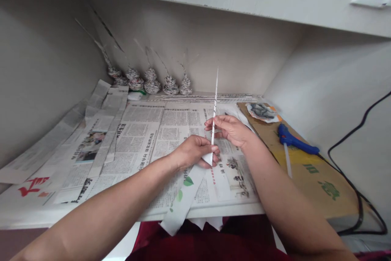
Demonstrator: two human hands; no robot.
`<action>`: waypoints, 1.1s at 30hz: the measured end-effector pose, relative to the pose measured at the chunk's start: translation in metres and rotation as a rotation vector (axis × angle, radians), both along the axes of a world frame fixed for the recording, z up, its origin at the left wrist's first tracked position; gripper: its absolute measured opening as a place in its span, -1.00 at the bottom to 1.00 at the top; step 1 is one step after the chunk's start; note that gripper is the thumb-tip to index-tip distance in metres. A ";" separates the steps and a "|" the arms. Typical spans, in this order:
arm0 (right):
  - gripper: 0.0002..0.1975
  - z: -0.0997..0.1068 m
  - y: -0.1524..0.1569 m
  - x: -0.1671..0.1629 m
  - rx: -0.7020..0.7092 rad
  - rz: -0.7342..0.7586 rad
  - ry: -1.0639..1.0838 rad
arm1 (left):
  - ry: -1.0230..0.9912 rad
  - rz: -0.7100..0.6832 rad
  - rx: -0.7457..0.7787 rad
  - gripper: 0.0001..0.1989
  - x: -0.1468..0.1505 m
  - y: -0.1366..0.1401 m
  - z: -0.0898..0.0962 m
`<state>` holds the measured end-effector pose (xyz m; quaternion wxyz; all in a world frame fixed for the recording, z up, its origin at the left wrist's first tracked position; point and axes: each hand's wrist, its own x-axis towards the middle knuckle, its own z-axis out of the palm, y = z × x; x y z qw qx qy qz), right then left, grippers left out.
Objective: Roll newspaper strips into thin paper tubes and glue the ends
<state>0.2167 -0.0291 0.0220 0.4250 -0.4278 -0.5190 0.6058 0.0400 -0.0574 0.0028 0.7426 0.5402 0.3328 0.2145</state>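
Note:
A thin, pointed newspaper tube (pixel 216 94) stands nearly upright between my hands, narrowing toward its top. Its lower end runs into a loose paper strip (pixel 183 198) with green leaf prints, which hangs down over the table's front edge. My left hand (pixel 195 151) is closed around the bottom of the tube, where the strip meets it. Higher up, my right hand (pixel 230 128) pinches the tube between thumb and fingers. Under both hands lie printed newspaper sheets (pixel 140 130).
Several cut paper strips (pixel 104 126) lie at left. Woven paper gourd shapes (pixel 152 82) stand along the back beside long thin paper rods (pixel 207 99). On cardboard (pixel 311 187) at right rests a blue glue gun (pixel 297 143); a black cable (pixel 345 139) hangs near the wall.

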 end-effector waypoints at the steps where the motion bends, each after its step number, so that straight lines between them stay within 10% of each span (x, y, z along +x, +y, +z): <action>1: -0.73 0.000 0.000 0.000 0.004 0.018 -0.008 | 0.003 0.007 0.003 -0.64 0.000 0.000 0.000; 33: -0.79 -0.003 0.002 0.001 0.005 0.008 -0.007 | -0.001 -0.024 0.015 -0.68 -0.001 0.001 -0.001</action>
